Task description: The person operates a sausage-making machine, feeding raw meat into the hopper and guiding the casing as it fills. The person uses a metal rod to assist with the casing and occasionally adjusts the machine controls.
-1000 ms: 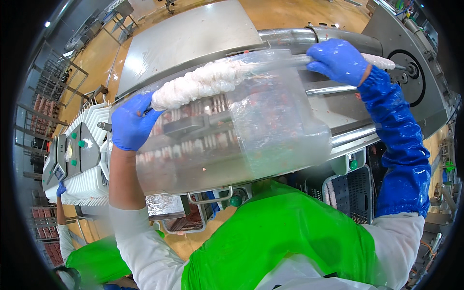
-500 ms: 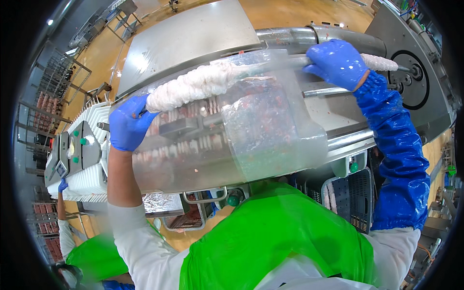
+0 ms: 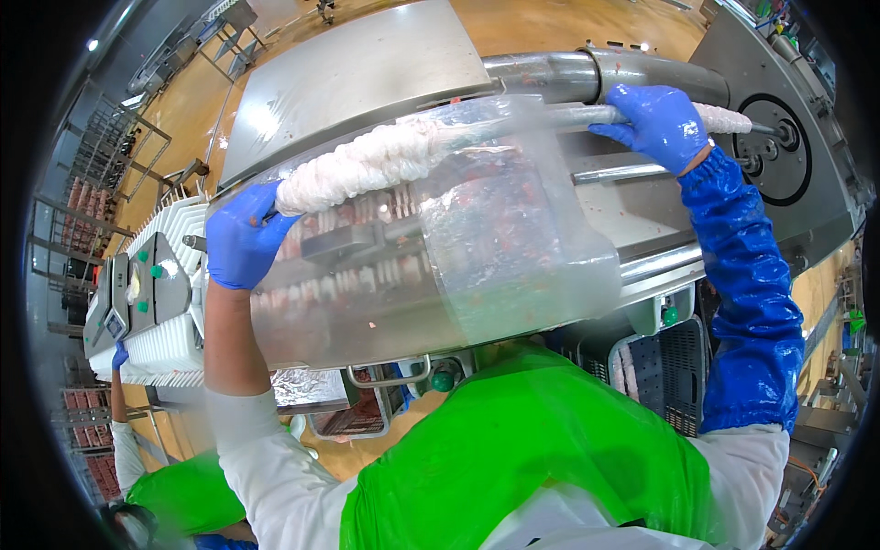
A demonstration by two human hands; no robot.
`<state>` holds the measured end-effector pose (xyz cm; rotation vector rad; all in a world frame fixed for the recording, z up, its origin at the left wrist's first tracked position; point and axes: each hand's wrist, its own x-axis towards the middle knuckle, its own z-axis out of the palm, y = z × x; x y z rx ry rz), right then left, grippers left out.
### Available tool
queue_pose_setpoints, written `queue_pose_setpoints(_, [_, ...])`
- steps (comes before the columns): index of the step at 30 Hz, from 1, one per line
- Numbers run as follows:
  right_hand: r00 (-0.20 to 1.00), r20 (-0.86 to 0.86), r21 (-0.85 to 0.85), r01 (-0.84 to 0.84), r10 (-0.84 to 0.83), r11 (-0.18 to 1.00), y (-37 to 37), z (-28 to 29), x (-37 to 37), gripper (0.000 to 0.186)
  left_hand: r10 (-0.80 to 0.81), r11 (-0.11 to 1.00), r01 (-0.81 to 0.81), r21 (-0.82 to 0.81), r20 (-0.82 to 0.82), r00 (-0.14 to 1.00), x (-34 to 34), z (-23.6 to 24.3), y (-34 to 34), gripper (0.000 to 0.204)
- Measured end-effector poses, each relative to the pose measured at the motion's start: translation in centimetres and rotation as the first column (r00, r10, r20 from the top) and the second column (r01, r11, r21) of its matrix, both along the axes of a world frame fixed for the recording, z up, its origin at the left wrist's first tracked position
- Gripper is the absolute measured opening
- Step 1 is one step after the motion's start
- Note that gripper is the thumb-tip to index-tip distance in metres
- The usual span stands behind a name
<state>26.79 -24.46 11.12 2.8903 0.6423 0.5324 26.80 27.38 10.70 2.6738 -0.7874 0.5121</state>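
clear cover [image 3: 577, 284] on steel machine [image 3: 632, 215]

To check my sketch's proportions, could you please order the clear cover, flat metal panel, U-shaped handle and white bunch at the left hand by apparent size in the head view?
Clear cover
Flat metal panel
White bunch
U-shaped handle

casing [image 3: 362, 167] left of end plate [image 3: 814, 128]
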Motion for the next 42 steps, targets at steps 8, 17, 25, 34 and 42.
queue_pose_setpoints(8, [0.988, 0.122, -0.077, 0.105, -0.095, 0.991, -10.9, -0.9, 0.1, 0.024, 0.011, 0.999, -0.012, 0.053, 0.023, 1.000, 0.1, 0.1, 0.1, 0.030])
queue_pose_setpoints(17, [0.960, 0.260, 0.041, 0.094, -0.101, 0.995, 0.8, -2.5, 0.8, 0.024, 0.047, 0.998, -0.057, -0.038, -0.236, 0.971, 0.2, 0.9, 0.5, 0.034])
queue_pose_setpoints(25, [0.961, 0.272, 0.004, 0.045, -0.044, 0.999, -2.4, -2.4, 0.6, 0.027, 0.043, 0.999, -0.049, -0.014, -0.279, 0.959, -0.1, 1.1, 0.6, 0.039])
queue_pose_setpoints(34, [0.910, 0.250, 0.221, -0.387, 0.332, 0.895, 7.7, 0.0, -0.4, 0.030, -0.033, 0.999, 0.029, -0.020, -0.199, 0.979, 0.8, 1.0, 0.5, 0.040])
queue_pose_setpoints(42, [0.943, -0.006, -0.097, -0.331, 0.332, 0.939, 8.3, 1.8, 1.1, 0.034, -0.019, 0.999, 0.009, -0.044, -0.233, 0.972, 0.1, 1.5, 0.1, 0.038])
